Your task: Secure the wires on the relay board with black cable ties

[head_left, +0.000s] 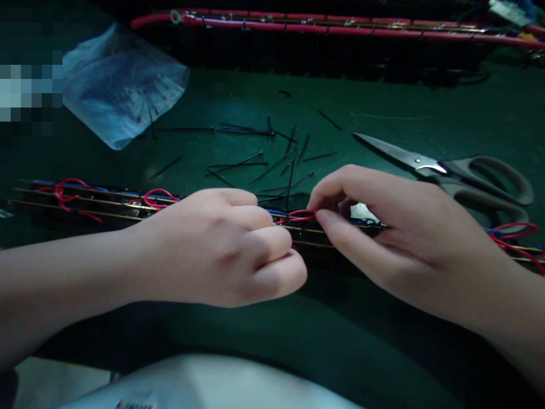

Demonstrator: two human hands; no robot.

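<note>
A long dark strip with brass-coloured rods, blue wire and loops of red wire lies across the bench before me. Over its middle my left hand is closed in a fist, its knuckles hiding whatever the fingers grip. Just to the right, my right hand pinches the end of a red wire between thumb and forefinger. A black cable tie stands up behind that wire, close to both hands.
Loose black cable ties are scattered behind the strip. A clear plastic bag lies at the back left. Open-handled scissors rest beyond my right hand. Along the far edge runs another assembly with thick red cable.
</note>
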